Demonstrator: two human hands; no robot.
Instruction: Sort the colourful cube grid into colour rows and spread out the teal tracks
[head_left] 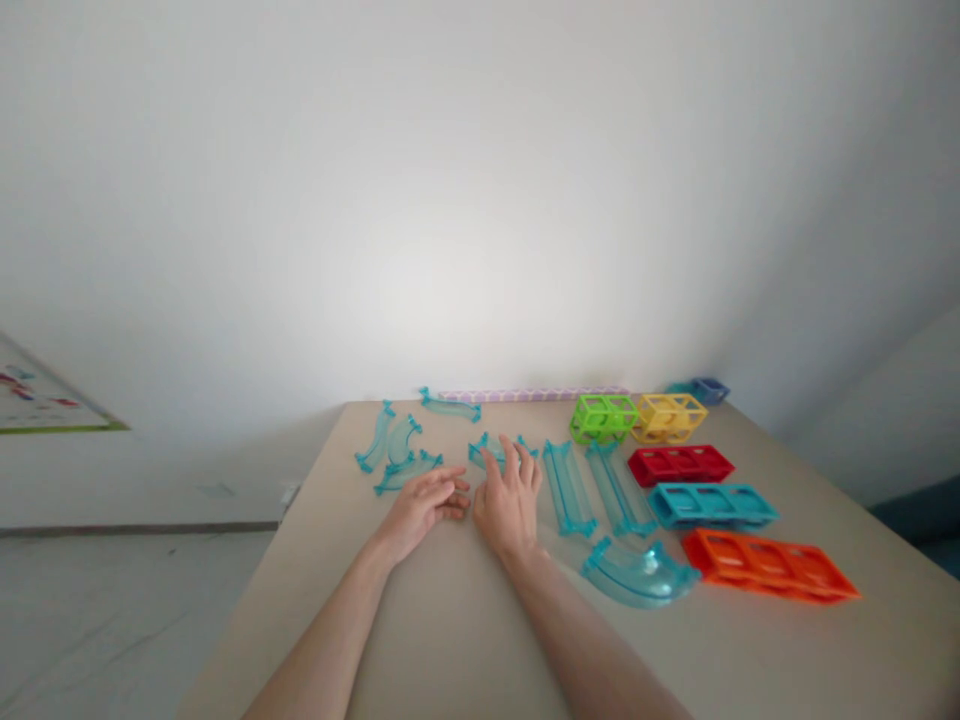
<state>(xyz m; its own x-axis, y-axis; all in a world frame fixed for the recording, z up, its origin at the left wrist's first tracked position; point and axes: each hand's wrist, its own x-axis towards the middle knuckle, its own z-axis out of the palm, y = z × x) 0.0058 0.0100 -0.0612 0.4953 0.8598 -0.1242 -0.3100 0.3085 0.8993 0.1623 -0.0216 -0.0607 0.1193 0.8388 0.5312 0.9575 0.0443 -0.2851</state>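
My left hand [421, 508] lies on the beige table [450, 620] with fingers stretched toward my right hand, holding nothing. My right hand [508, 500] rests flat beside it, fingers spread, fingertips touching a clear teal track piece [487, 450]. Curved teal track pieces [394, 450] lie just beyond the left hand. Two straight teal tracks [592, 487] lie to the right of the right hand. A wide curved teal piece [637, 572] sits near my right forearm.
At the right stand frame blocks: green [602, 416], yellow [669, 415], red [679, 464], teal [711, 503], orange [769, 566], and a small blue one [709, 389]. A lilac strip [532, 394] lies along the far edge by the white wall.
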